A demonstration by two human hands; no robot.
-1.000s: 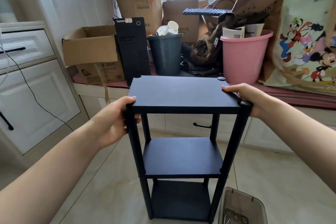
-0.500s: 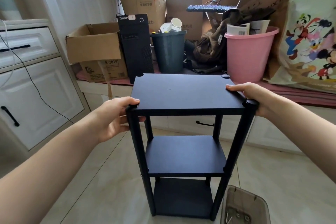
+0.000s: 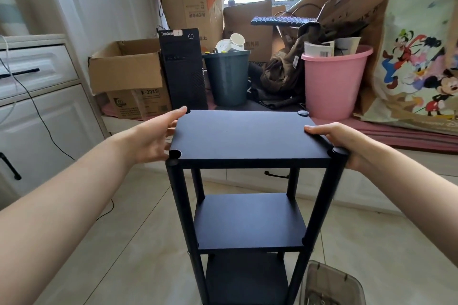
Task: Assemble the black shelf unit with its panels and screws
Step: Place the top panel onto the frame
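basically at seating the top panel (image 3: 245,136): left hand (image 3: 151,138) flat along its edge, fingers straight; right hand (image 3: 347,141) grasps the near-right corner (near-left post (image 3: 173,163) sits uncapped). next, press level, cap it.

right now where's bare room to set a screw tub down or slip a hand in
Bare floor tile lies left of the black shelf unit, toward the white cabinet. The top panel is bare between the left hand and right hand; the middle shelf is bare too. Crowded: the window ledge, with cardboard box, pink bucket, grey bin.
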